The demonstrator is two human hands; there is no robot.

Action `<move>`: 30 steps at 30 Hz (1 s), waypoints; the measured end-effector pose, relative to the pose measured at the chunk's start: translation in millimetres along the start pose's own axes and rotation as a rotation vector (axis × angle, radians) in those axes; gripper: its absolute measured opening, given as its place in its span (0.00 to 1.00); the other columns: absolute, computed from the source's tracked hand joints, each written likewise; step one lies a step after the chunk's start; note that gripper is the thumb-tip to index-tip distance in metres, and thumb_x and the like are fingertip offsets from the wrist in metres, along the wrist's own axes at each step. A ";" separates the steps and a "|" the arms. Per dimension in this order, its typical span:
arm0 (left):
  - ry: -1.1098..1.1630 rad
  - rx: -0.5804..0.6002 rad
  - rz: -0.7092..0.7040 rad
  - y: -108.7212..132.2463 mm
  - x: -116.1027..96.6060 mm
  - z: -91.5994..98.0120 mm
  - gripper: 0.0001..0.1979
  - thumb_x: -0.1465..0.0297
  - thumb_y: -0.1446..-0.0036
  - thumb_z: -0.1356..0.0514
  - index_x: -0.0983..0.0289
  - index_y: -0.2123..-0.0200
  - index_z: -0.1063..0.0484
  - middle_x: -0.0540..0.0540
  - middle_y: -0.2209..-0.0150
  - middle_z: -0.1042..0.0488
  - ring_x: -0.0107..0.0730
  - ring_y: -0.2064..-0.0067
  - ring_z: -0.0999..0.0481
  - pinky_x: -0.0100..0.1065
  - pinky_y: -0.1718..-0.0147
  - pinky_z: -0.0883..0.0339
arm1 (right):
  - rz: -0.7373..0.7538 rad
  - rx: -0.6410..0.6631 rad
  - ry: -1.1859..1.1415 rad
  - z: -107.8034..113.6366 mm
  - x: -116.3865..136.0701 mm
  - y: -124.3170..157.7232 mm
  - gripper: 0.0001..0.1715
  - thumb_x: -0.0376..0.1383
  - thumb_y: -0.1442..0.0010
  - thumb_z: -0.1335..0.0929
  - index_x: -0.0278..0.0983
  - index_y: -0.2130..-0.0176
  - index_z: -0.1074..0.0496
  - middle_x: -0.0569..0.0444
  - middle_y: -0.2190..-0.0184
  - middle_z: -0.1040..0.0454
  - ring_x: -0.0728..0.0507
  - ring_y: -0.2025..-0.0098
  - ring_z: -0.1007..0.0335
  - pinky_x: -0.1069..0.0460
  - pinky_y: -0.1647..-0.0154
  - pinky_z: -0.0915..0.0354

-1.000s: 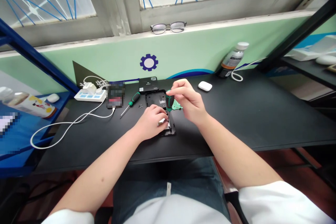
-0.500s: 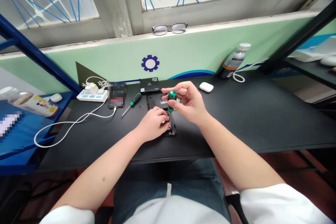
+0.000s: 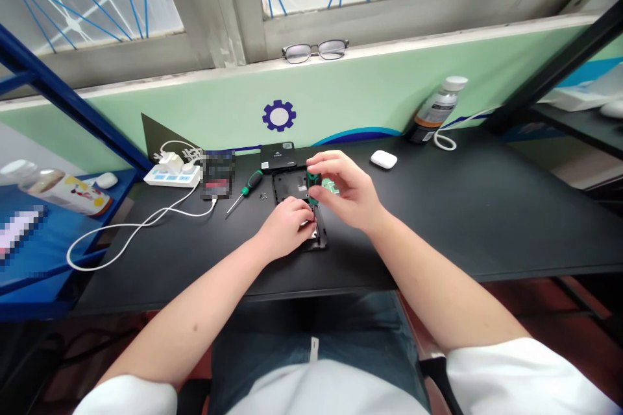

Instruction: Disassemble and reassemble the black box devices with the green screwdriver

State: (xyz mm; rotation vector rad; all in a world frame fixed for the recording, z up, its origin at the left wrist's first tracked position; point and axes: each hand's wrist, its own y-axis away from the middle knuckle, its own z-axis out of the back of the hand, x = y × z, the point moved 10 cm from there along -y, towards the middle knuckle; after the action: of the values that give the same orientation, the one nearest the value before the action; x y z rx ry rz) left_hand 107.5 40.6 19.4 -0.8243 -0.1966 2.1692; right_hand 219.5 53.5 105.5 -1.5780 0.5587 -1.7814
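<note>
My right hand grips a screwdriver by its green and black handle, between thumb and fingers. The screwdriver stands nearly upright, tip down over a small black casing part. My left hand is closed low over that part, its fingertips beside the screwdriver's shaft; what they pinch is hidden. Behind my hands lies an open black casing. A green circuit board shows partly behind my right fingers. Left of the casing are several small screws and a second green and black screwdriver.
A black box lies behind the casing. At left are a phone with a white cable and a power strip. A white earphone case and a bottle stand at right. Glasses rest on the sill.
The screwdriver's handle has tilted from leaning towards me to more upright, and my right fingers have shifted round it. My left hand stays almost where it was.
</note>
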 end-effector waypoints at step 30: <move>-0.503 -0.062 0.386 27.3 97.9 73.7 0.09 0.72 0.34 0.43 0.59 0.59 0.21 0.63 0.52 0.20 0.57 0.46 0.28 0.57 0.50 0.31 | -0.219 -0.587 0.545 120.2 -54.9 5.5 0.14 0.42 0.36 0.31 0.43 0.50 0.28 0.48 0.50 0.27 0.41 0.52 0.26 0.48 0.60 0.25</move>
State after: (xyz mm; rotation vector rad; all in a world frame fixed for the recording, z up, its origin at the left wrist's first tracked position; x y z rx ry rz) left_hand -1.7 102.5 17.5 -0.3497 -0.3832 2.7222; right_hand 339.8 104.3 84.6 -1.5422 1.3049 -2.3806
